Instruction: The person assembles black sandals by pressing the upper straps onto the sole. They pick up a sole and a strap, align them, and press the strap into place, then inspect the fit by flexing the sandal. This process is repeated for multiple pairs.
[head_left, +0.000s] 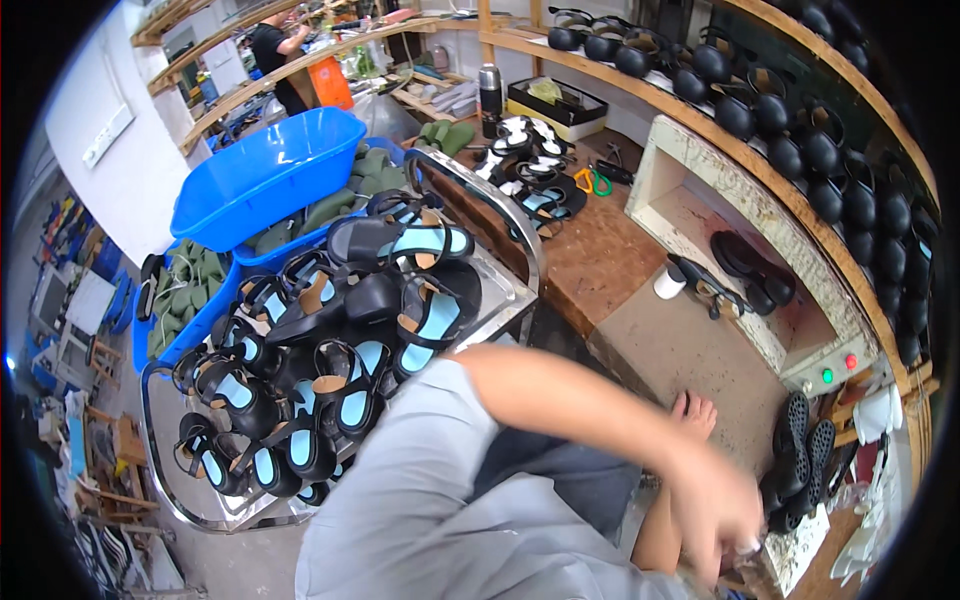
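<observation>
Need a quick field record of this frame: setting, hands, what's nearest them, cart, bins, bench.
setting: shoe workshop, head view looking down
right hand: blurred, low right; grip cannot be told
left hand: not in view
nearest right hand: black treaded soles stacked at bench edge
cart: metal, piled with black sandals with light blue insoles
bins: blue tub above green insoles
bench: wooden, more sandals, dark flask
shelf: row of black shoe lasts
</observation>
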